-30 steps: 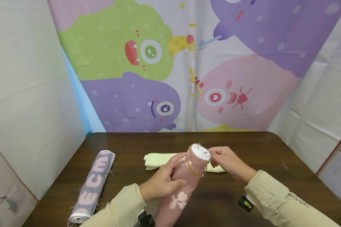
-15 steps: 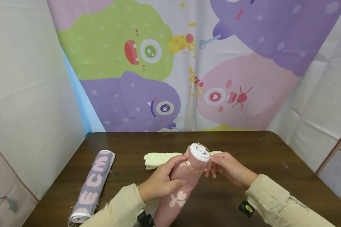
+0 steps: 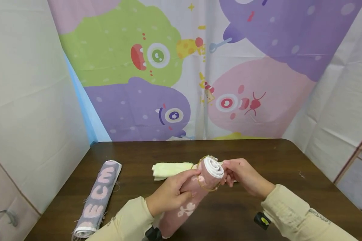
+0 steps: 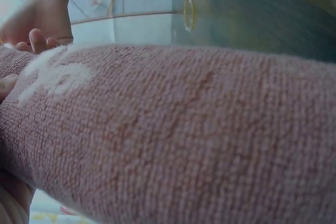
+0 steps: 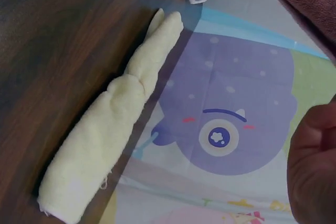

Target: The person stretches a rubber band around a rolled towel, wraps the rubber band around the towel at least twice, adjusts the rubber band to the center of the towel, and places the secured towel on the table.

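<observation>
A rolled pink towel (image 3: pixel 176 219) with a white flower pattern slants up in my left hand (image 3: pixel 169 194), which grips it below its upper end. A thin yellow elastic band (image 3: pixel 201 182) loops loosely about that end, close to the white spiral edge. My right hand (image 3: pixel 244 175) is at the roll's right rim, thumb and forefinger pinching where the band runs; the fingertips are partly hidden. The left wrist view is mostly filled by the pink roll (image 4: pixel 184 129), with the right hand (image 4: pixel 44 17) beyond it. In the right wrist view the right hand (image 5: pixel 315 156) shows curled fingers.
A grey towel roll (image 3: pixel 98 201) with pink letters lies at the left of the dark wooden table (image 3: pixel 259 214). Behind the pink roll lies a pale yellow towel (image 3: pixel 170 170), twisted along its length. A cartoon-print cloth (image 3: pixel 157 67) hangs at the back.
The pink roll has tilted further over, its lower end rising into view. My right hand has dipped and come back slightly up, staying at the roll's rim; the left keeps its grip.
</observation>
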Available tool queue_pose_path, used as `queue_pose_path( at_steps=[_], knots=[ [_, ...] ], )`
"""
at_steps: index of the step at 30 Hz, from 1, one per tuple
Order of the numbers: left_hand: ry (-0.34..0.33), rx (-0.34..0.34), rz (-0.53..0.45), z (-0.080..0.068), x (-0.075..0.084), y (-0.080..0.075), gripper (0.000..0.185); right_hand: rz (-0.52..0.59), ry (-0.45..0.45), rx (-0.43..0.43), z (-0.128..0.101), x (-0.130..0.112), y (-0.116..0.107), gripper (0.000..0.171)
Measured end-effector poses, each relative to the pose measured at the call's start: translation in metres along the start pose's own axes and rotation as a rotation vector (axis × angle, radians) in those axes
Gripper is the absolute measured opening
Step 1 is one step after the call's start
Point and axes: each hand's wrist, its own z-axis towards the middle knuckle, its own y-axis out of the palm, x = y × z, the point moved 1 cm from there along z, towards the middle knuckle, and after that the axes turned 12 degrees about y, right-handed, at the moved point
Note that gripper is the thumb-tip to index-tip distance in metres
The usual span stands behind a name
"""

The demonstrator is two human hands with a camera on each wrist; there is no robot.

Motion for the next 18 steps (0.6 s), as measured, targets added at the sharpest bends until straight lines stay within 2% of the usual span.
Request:
queue_pose_path(
  at_steps=[4, 7, 10, 13, 18],
  knots=[
    [0.039, -0.005, 0.056, -0.004, -0.002, 0.001, 0.059, -0.014, 0.011, 0.018, -0.001, -0.002, 0.000, 0.026],
    [0.060, -0.001, 0.073, -0.008, -0.002, 0.000, 0.057, -0.005, -0.005, -0.004, -0.002, -0.003, 0.000, 0.027],
    [0.073, 0.004, 0.060, -0.011, -0.002, 0.001, 0.057, 0.008, -0.021, -0.017, -0.002, -0.003, 0.001, 0.029],
    [0.096, 0.005, 0.031, -0.011, -0.001, 0.001, 0.057, 0.003, -0.028, 0.020, 0.000, -0.003, 0.001, 0.029],
    [0.209, -0.009, 0.021, -0.009, 0.003, 0.001, 0.061, 0.016, -0.013, 0.073, 0.003, -0.002, 0.003, 0.031]
  ],
)
